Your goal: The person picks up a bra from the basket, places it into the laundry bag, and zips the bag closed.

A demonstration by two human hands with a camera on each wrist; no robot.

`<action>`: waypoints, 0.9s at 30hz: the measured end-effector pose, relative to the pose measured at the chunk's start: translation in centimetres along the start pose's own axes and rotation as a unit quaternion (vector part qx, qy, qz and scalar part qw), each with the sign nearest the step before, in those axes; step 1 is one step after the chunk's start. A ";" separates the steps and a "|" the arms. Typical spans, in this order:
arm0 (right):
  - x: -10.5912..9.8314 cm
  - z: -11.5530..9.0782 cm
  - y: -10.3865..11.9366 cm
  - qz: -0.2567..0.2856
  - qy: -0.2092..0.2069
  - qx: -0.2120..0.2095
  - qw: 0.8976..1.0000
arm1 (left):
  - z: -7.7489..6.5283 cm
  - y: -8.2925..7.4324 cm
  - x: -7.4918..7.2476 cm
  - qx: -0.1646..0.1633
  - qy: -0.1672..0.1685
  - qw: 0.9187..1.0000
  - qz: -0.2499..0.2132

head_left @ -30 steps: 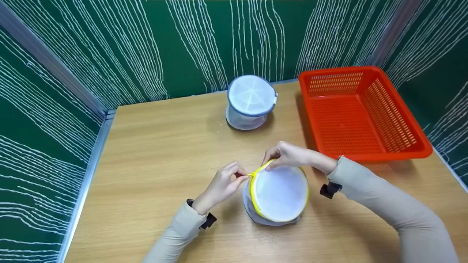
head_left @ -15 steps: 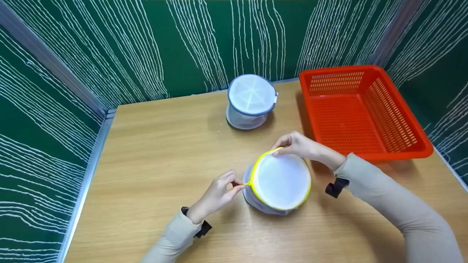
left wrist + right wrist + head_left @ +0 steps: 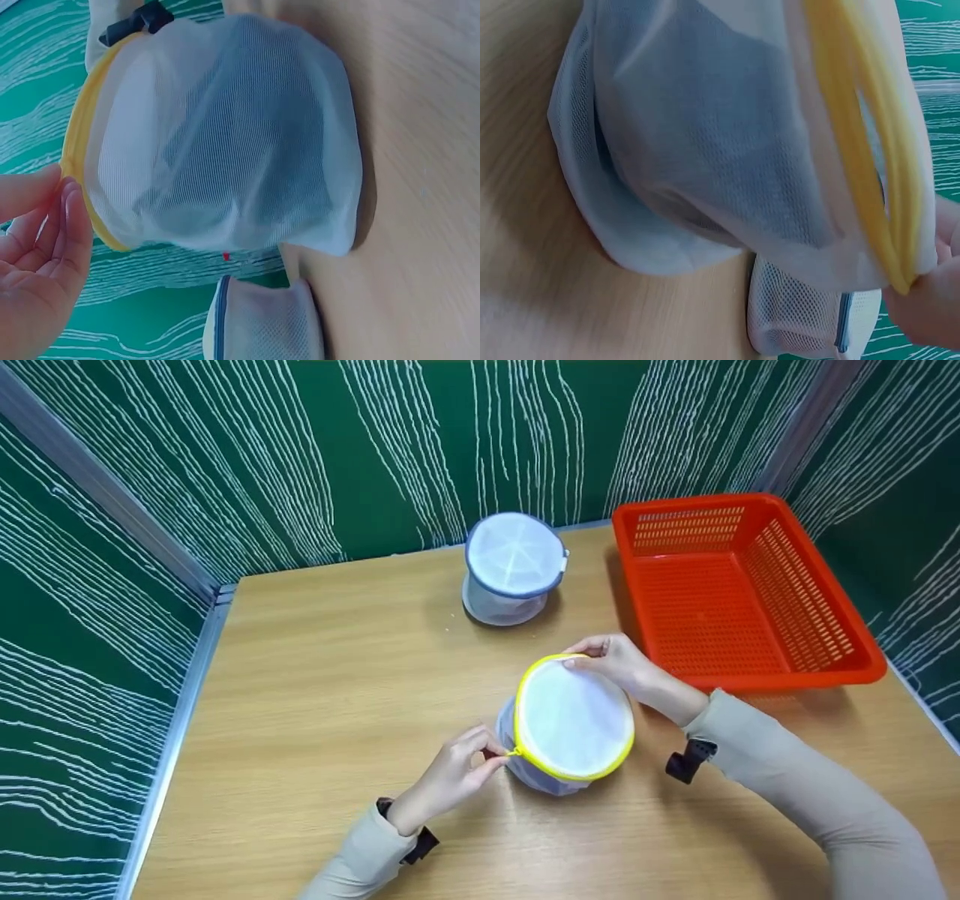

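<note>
A white mesh laundry bag (image 3: 576, 720), round and drum-shaped with a yellow zipper (image 3: 853, 127) round its top, stands on the table, its top tipped toward the person. My left hand (image 3: 459, 769) pinches the zipper pull (image 3: 513, 752) at the bag's left side. At the far rim, my right hand (image 3: 613, 661) grips the lid edge between thumb and fingers. In the right wrist view a gap shows between the two yellow zipper tapes, narrowing to where they meet by the right hand. A darker grey area shows through the mesh wall (image 3: 247, 135).
Behind it stands a second, smaller mesh bag (image 3: 516, 556) with a blue-grey zipper. A red plastic basket (image 3: 750, 684) sits at the back right, close to the right forearm. Green panels (image 3: 390, 457) with white wavy lines border the wooden table (image 3: 330, 675).
My left hand has drawn the zipper pull along the left rim toward the person. My right hand has shifted right and away along the rim, and the bag's top has turned with it.
</note>
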State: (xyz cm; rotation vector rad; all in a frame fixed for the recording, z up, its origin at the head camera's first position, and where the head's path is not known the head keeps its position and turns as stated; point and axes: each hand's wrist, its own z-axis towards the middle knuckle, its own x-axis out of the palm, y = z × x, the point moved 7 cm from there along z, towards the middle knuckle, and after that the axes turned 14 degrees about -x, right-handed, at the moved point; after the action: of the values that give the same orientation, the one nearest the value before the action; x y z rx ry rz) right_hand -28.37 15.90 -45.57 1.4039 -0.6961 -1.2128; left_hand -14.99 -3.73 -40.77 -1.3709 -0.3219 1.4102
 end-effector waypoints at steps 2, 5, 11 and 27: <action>0.0 -0.1 -0.2 0.007 -0.023 0.009 1.000 | -0.1 0.8 0.6 -0.004 0.000 1.000 0.000; -0.1 -0.2 -0.3 0.002 -0.051 0.023 0.998 | -0.3 1.6 1.2 0.000 0.000 1.000 -0.003; -0.1 -0.6 -0.3 -0.003 -0.093 0.045 0.995 | -0.6 1.8 2.0 0.028 0.000 0.999 -0.019; -0.2 -0.4 0.5 -0.071 0.061 0.065 0.993 | -0.5 0.3 -0.8 -0.018 -0.017 1.000 -0.012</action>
State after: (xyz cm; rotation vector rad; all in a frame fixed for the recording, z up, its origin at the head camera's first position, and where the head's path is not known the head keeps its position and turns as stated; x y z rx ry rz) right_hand -27.98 16.12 -45.03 1.6458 -0.6076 -1.1960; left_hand -14.96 -4.71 -40.74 -1.3688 -0.3851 1.4159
